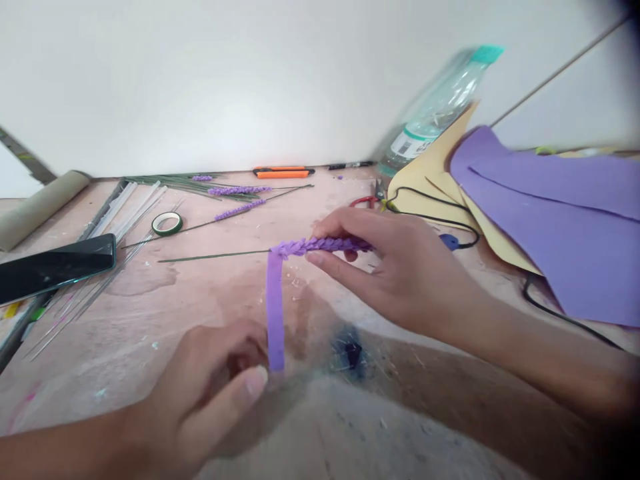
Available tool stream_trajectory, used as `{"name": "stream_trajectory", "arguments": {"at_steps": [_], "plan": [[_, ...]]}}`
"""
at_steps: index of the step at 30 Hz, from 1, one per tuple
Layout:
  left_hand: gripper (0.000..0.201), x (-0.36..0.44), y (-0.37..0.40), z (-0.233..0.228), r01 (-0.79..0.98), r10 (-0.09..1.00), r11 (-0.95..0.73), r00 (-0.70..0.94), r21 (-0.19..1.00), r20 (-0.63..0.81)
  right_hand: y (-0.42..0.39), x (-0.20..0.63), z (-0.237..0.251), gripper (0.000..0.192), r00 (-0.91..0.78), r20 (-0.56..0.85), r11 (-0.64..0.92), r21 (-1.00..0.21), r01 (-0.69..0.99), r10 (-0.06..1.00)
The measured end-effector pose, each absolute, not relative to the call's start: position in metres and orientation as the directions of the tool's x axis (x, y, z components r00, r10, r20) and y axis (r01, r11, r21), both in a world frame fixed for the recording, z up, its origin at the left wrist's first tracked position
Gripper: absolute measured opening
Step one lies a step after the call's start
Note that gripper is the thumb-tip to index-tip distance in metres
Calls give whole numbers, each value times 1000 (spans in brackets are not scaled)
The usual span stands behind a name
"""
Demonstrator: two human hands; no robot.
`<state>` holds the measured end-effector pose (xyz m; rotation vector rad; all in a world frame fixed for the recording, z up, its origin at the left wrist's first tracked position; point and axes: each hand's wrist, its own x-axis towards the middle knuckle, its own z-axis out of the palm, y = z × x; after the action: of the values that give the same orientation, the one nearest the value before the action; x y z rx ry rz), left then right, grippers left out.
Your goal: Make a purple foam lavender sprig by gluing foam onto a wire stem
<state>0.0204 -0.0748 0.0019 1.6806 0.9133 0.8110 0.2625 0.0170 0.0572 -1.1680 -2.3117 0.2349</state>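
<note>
Bright light washes the white wall (200,80), soft shadow lies below the right hand (400,267), and right corners darken.

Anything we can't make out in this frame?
Head view, all items:
- Right end of the purple flower spike: hidden by the right hand.
- Whether the left hand touches the purple strip: curled fingers hide their own tips.
- Phone: far end cut off by left edge.
- Purple sheet: cut off by right edge.
- Bottle label: print too small and blurred.
</note>
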Motion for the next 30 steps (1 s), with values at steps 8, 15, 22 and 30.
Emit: {"name": "stream_trajectory", "arguments": {"at_steps": [8,15,22,30], "plan": [[11,13,-78,36,574,722,-691,524,439,452,21,269,72,7,-849,128,795,-444,413,513],[15,25,-65,17,530,872,-180,476,829,-115,19,257,71,10,-919,170,898,-336,285,356],[23,29,-64,23,328,932,37,330,944,-152,7,254,59,14,-663,600,889,-223,399,448],[27,31,-65,17,161,944,110,291,981,-154,-29,240,23,9,-536,338,563,-755,337,773]]}}
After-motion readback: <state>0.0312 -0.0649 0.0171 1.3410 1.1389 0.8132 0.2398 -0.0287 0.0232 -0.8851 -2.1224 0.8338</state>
